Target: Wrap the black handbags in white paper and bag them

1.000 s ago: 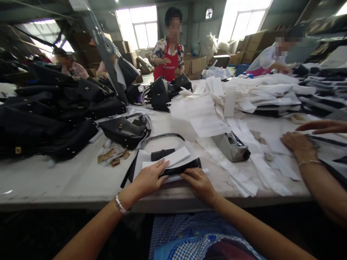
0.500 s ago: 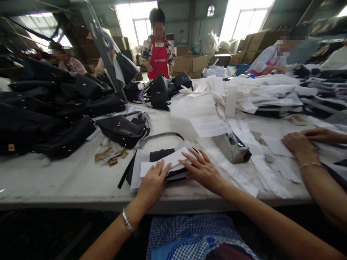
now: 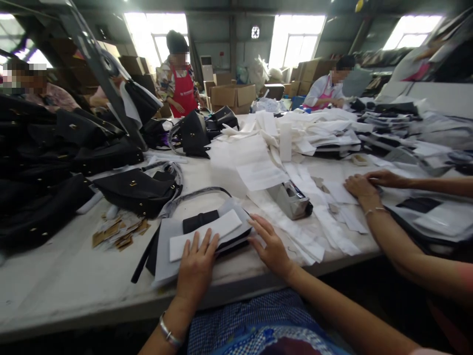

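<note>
A black handbag [image 3: 236, 241] lies flat before me, with a translucent sheet [image 3: 162, 261] on it and its handle [image 3: 203, 191] looped toward the far side. On top are a black rolled piece [image 3: 200, 221] and a white foam-like strip [image 3: 225, 228]. My left hand [image 3: 197, 259] rests on the strip, palm down, fingers extended. At the bag's right edge is my right hand [image 3: 271, 249], its fingertips touching the side and its thumb apart from the fingers. No firm grip shows in either hand.
Another black handbag [image 3: 135, 190] and brown tags [image 3: 118, 231] lie to the left, near piled black bags [image 3: 44, 217]. A grey tape dispenser [image 3: 291, 199] and white sheets [image 3: 258, 162] are right. A co-worker's hands [image 3: 362, 187] rest on papers nearby.
The view has turned right, so things appear further left. My right hand has moved off the strip's right end to the bag's edge. My left hand stays flat on the strip.
</note>
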The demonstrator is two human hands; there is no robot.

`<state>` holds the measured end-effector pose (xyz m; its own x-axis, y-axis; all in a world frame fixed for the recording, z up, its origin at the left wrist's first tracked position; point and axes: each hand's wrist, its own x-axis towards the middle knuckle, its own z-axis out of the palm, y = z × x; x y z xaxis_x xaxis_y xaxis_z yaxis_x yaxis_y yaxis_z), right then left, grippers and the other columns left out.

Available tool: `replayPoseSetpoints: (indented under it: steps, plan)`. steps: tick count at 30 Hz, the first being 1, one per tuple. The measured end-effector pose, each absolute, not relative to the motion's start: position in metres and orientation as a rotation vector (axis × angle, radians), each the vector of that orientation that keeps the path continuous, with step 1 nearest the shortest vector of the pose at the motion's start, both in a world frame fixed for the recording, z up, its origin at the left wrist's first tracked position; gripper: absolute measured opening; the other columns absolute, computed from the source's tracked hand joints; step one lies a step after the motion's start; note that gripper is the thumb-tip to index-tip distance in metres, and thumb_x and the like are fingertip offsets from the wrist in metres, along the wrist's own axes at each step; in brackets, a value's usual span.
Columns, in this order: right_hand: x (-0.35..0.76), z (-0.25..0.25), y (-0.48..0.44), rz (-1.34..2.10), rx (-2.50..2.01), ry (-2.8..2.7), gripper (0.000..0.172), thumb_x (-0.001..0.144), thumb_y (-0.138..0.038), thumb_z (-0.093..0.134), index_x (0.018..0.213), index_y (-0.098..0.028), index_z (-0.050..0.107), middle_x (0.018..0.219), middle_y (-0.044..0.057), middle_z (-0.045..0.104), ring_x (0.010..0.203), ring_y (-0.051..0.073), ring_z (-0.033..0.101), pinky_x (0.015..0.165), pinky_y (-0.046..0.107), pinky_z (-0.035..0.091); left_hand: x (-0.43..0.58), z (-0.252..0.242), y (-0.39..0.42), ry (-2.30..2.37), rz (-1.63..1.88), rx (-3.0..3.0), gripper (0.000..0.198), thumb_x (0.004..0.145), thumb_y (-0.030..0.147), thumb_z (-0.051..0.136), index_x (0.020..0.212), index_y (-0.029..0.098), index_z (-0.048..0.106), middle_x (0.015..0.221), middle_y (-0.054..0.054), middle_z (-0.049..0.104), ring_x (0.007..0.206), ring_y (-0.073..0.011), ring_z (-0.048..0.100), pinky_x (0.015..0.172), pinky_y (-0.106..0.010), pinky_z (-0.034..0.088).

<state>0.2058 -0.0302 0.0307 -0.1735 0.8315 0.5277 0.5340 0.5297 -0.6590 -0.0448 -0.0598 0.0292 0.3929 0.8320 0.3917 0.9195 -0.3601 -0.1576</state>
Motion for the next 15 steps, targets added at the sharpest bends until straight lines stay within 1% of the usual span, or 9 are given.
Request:
replayPoseSetpoints:
  steps: [2,3,5,7,10,12,13,15]
  plan:
    - [0.209,0.028,-0.039,0.753,-1.282,-1.508,0.058,0.092,-0.041,0.06,0.145,-0.022,0.045,0.15,0.013,0.046,0.137,0.028,0.044,0.112,0.048,0.04,-0.047,0.027,-0.059,-1.499,-0.374,-2.312,0.052,0.094,0.025,0.054,0.146,0.024,0.044,0.152,-0.005,0.043,0.132,-0.0406,0.047,0.103,-0.058,0.044]
    - [0.209,0.028,-0.042,0.954,-1.294,-1.375,0.064,0.089,-0.045,0.062,0.146,-0.022,0.044,0.149,0.014,0.046,0.135,0.029,0.046,0.109,0.048,0.043,-0.048,0.028,-0.059,-1.495,-0.385,-2.315,0.053,0.094,0.026,0.054,0.146,0.024,0.043,0.152,-0.005,0.043,0.132,-0.0405,0.047,0.103,-0.058,0.044]
    - [0.207,0.033,-0.046,1.326,-1.203,-1.201,0.067,0.085,-0.047,0.066,0.144,-0.023,0.046,0.144,0.013,0.052,0.13,0.029,0.052,0.106,0.047,0.045,-0.048,0.029,-0.059,-1.492,-0.404,-2.317,0.054,0.094,0.028,0.054,0.147,0.025,0.042,0.152,-0.005,0.043,0.132,-0.0402,0.047,0.103,-0.057,0.044]
    - [0.203,0.043,-0.045,1.573,-1.105,-1.085,0.063,0.082,-0.044,0.071,0.138,-0.024,0.052,0.134,0.01,0.061,0.123,0.027,0.058,0.104,0.044,0.047,-0.049,0.03,-0.059,-1.488,-0.419,-2.315,0.054,0.094,0.029,0.054,0.147,0.025,0.041,0.152,-0.005,0.043,0.132,-0.0397,0.048,0.103,-0.056,0.045]
    - [0.196,0.058,-0.04,1.769,-1.096,-0.93,0.048,0.079,-0.045,0.075,0.118,-0.019,0.066,0.116,0.008,0.07,0.111,0.025,0.063,0.1,0.04,0.048,-0.052,0.031,-0.06,-1.483,-0.464,-2.296,0.055,0.095,0.031,0.054,0.148,0.025,0.04,0.151,-0.005,0.045,0.132,-0.0376,0.048,0.104,-0.054,0.045]
    - [0.191,0.065,-0.038,1.832,-1.086,-0.895,0.041,0.079,-0.047,0.074,0.104,-0.016,0.07,0.107,0.008,0.072,0.106,0.025,0.065,0.1,0.039,0.046,-0.055,0.03,-0.06,-1.479,-0.506,-2.279,0.055,0.095,0.033,0.053,0.148,0.025,0.038,0.15,-0.005,0.046,0.133,-0.0358,0.049,0.104,-0.052,0.045]
    - [0.188,0.067,-0.037,1.834,-1.068,-0.89,0.039,0.079,-0.048,0.074,0.101,-0.015,0.071,0.103,0.008,0.073,0.105,0.025,0.065,0.101,0.039,0.045,-0.056,0.029,-0.061,-1.477,-0.525,-2.272,0.056,0.096,0.033,0.052,0.149,0.024,0.038,0.15,-0.005,0.046,0.133,-0.0353,0.049,0.105,-0.052,0.045]
    - [0.181,0.07,-0.038,1.81,-0.998,-0.852,0.039,0.078,-0.045,0.076,0.102,-0.016,0.07,0.102,0.007,0.073,0.104,0.024,0.065,0.102,0.038,0.045,-0.057,0.027,-0.062,-1.475,-0.557,-2.256,0.057,0.096,0.034,0.053,0.149,0.025,0.036,0.15,-0.005,0.046,0.133,-0.0349,0.048,0.105,-0.051,0.044]
